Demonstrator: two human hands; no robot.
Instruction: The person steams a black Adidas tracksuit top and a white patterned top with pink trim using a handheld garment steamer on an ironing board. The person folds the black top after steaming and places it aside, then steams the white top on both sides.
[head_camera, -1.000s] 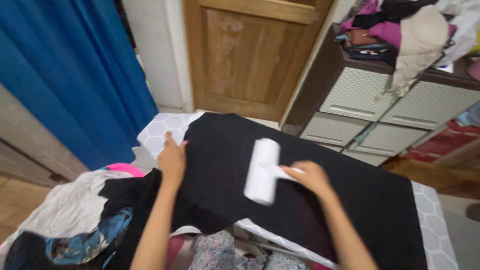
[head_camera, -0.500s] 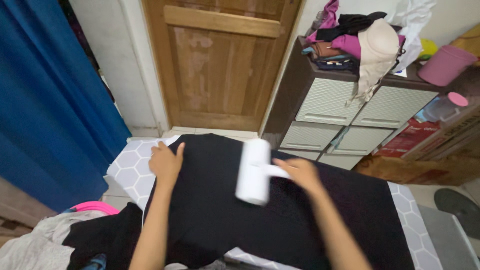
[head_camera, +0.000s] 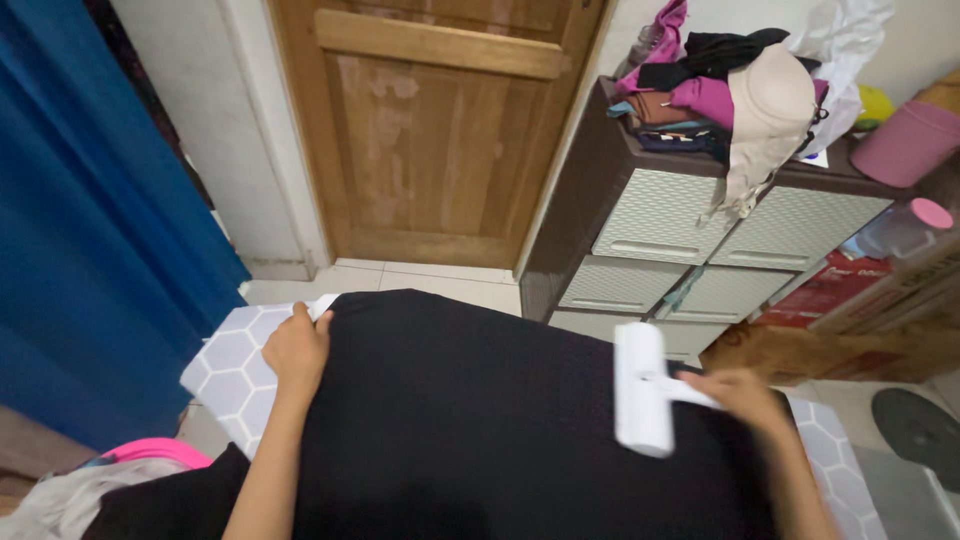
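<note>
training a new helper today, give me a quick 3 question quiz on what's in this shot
1. True or false: the right hand holds a white lint roller against the black garment.
2. Where does the left hand rest?
A. on the wooden door
B. at the garment's left edge, on the hexagon-patterned board
C. on the drawer cabinet
3. Fill in: the clothes pile sits on top of the ______.

Key: 1 true; 2 B; 3 drawer cabinet
</note>
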